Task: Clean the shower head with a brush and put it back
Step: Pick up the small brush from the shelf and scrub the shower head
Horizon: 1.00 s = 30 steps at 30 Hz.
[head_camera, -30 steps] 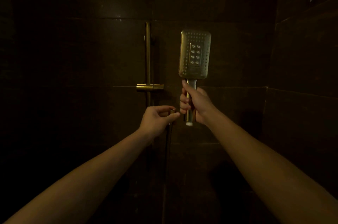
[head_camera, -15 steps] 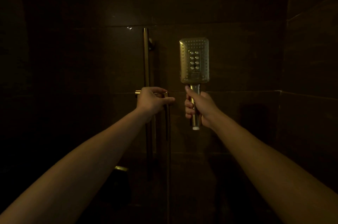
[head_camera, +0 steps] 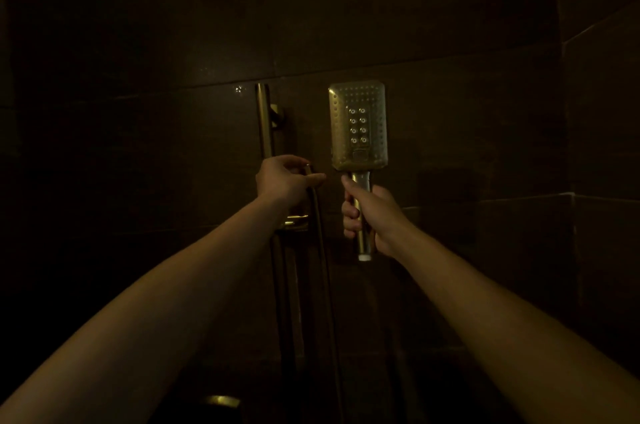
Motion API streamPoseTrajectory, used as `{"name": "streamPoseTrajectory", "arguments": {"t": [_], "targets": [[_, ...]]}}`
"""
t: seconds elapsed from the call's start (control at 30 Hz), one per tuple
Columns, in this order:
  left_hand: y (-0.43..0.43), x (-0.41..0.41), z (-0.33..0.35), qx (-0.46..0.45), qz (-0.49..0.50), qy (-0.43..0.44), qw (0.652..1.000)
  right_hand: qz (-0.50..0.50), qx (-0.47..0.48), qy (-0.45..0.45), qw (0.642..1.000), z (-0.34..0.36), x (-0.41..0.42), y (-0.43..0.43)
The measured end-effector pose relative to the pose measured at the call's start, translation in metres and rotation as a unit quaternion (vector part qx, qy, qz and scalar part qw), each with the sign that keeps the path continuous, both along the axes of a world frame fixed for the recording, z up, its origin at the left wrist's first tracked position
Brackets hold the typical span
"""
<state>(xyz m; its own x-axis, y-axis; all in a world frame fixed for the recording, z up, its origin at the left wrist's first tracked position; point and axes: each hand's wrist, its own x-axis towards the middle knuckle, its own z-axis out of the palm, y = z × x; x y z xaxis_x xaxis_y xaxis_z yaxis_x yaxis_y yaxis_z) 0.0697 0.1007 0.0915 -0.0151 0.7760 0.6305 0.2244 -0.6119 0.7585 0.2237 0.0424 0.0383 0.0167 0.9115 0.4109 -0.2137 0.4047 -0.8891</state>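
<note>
Fingers and thumb of the right hand (head_camera: 370, 216) are wrapped round the handle of the shower head (head_camera: 358, 126), holding it upright with its nozzle face towards the camera, just in front of the dark tiled wall (head_camera: 450, 43). Left of it runs the brass slide rail (head_camera: 264, 122), and beside the rail the hose (head_camera: 320, 233) hangs down into the gloom. The left hand (head_camera: 284, 179) pinches the hose's top end between curled fingers, near the head but not touching it. Below that hand sits the rail's holder bracket (head_camera: 296, 219), and the handle's white bottom end (head_camera: 364, 257) is bare, with nothing joined to it. No brush shows (the light is poor, so small things may be lost), which suggests the scrubbing is over and the putting-back has begun. The next move probably calls for bringing the hose end squarely under the white end, screwing it on without crossing the thread, then seating the head in the bracket. A second ago the left hand held the hose end below the bracket; now it is above it, while the right hand's hold looks unchanged.
</note>
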Motion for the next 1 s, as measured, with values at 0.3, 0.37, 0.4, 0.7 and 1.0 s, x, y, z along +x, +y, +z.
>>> {"name": "streamPoseTrajectory", "arguments": {"t": [0.3, 0.37, 0.4, 0.7, 1.0], "targets": [[0.035, 0.004, 0.005, 0.066, 0.033, 0.114, 0.991, 0.017, 0.024, -0.011, 1.0, 0.014, 0.0, 0.042], [0.038, 0.005, 0.0, 0.079, 0.047, 0.127, 0.988, 0.027, 0.026, -0.01, 0.999, 0.017, -0.002, 0.048], [0.038, 0.006, -0.002, 0.085, 0.055, 0.139, 0.985, 0.034, 0.026, -0.008, 0.999, 0.017, -0.002, 0.051], [0.035, -0.002, 0.006, 0.069, 0.117, 0.203, 0.97, 0.08, 0.038, -0.007, 0.996, 0.018, 0.012, 0.069], [0.02, 0.007, 0.002, 0.007, 0.02, 0.032, 0.999, 0.096, 0.036, -0.01, 0.995, 0.014, 0.01, 0.077]]}}
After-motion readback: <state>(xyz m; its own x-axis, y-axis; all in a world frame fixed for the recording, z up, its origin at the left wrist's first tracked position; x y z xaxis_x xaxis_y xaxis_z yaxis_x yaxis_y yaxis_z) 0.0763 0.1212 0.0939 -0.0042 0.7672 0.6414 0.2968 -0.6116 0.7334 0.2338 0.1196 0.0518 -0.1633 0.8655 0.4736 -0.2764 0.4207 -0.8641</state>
